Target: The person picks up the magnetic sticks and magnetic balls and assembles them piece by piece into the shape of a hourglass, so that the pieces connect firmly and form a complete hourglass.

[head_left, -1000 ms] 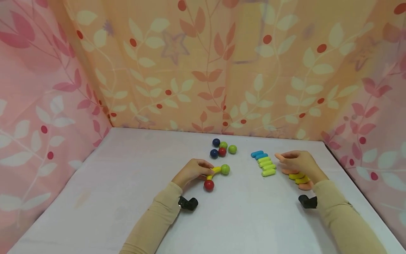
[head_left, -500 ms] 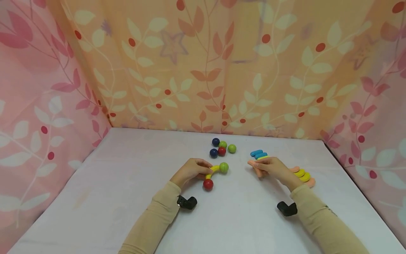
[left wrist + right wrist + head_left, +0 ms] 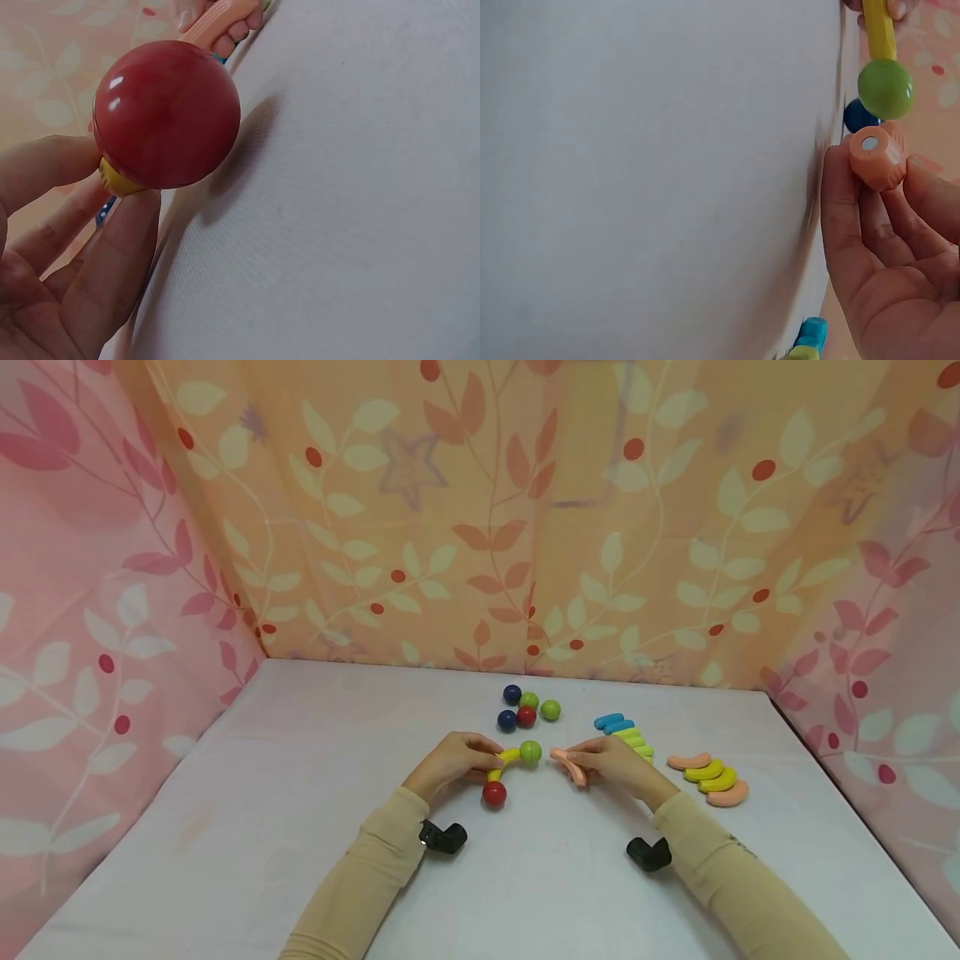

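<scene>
Near the middle of the head view, the left hand point(image 3: 456, 764) has its thumb and fingers clamped on a curved yellow stick point(image 3: 510, 756). A green ball point(image 3: 530, 752) is on the stick's upper right end, a red ball point(image 3: 494, 794) on its low end. Just to the right, the right hand point(image 3: 617, 767) pinches a curved peach stick point(image 3: 573, 769) — near the green ball, but apart from it. A silver dot point(image 3: 868, 143) shows on its tip. Five loose balls point(image 3: 527, 717) sit above; blue rods point(image 3: 609, 721), lime rods point(image 3: 633, 741) and four more curved sticks point(image 3: 718, 779) lie toward the right.
</scene>
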{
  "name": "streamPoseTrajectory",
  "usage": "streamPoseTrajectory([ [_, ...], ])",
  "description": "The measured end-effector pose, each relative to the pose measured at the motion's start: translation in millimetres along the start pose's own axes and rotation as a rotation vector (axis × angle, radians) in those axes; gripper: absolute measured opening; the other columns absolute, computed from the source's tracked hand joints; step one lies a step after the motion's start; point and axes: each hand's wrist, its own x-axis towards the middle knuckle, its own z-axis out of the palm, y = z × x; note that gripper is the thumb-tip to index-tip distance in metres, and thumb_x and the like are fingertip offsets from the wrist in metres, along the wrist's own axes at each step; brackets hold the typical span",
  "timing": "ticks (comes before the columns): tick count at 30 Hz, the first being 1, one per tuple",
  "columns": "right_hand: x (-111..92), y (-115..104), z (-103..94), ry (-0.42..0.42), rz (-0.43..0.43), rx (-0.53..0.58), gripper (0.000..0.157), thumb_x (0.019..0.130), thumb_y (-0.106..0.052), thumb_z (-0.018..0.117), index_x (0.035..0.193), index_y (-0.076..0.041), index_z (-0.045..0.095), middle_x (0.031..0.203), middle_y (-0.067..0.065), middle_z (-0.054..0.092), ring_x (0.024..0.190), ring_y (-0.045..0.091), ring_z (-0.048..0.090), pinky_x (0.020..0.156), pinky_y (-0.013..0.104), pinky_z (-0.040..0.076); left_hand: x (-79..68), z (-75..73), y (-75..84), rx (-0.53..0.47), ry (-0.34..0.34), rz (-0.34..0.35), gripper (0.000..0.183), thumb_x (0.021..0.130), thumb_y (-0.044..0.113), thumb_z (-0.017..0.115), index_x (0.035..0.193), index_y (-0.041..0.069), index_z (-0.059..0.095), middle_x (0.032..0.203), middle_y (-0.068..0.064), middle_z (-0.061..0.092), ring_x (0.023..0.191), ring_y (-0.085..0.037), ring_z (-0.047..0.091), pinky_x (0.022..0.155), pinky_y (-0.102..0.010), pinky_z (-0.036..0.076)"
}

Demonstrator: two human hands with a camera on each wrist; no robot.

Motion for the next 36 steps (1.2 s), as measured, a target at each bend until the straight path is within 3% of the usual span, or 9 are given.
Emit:
streamPoseTrajectory([
  [12, 6.0, -8.6, 6.3, -0.050, 0.015, 0.069, 0.042, 0.100, -0.029, 0.059, 0.130, 0.000, 0.063, 0.108, 0.010, 0.072, 0.087, 0.014, 0.061, 0.074, 0.022, 0.053, -1.0, -0.1, 2.3, 0.023, -0.001, -0.011, 0.026, 0.086, 0.013, 0.077, 0.110, 0.005, 0.072, 0.107, -0.010, 0.070, 0.084, -0.016, 0.066, 0.077, -0.028, 0.061],
  [21, 12.5, -10.8, 1.8, -0.153, 0.052, 0.217, 0.043, 0.096, -0.017, 0.065, 0.135, 0.001, 0.059, 0.117, 0.013, 0.070, 0.089, 0.013, 0.067, 0.083, 0.025, 0.058, -2.3, -5.6, 2.0, 0.071, 0.006, -0.039, 0.023, 0.086, 0.012, 0.077, 0.108, 0.005, 0.072, 0.103, -0.011, 0.069, 0.076, -0.015, 0.066, 0.074, -0.025, 0.061],
  [31, 11.0, -12.2, 0.5, -0.150, 0.026, 0.173, 0.043, 0.091, -0.012, 0.069, 0.132, -0.001, 0.062, 0.130, 0.015, 0.064, 0.095, 0.016, 0.062, 0.087, 0.027, 0.058, -3.6, -11.5, 4.1, 0.087, -0.013, -0.061, 0.023, 0.086, 0.011, 0.077, 0.107, 0.004, 0.073, 0.099, -0.010, 0.070, 0.073, -0.013, 0.066, 0.070, -0.022, 0.059],
  [36, 13.5, -11.3, 1.7, -0.101, 0.029, 0.153, 0.039, 0.090, -0.016, 0.071, 0.128, -0.004, 0.067, 0.129, 0.013, 0.065, 0.098, 0.017, 0.061, 0.085, 0.024, 0.055, -3.8, -13.4, 3.7, 0.128, -0.033, -0.065, 0.021, 0.085, 0.012, 0.078, 0.104, 0.004, 0.074, 0.097, -0.009, 0.071, 0.071, -0.013, 0.065, 0.068, -0.021, 0.058],
])
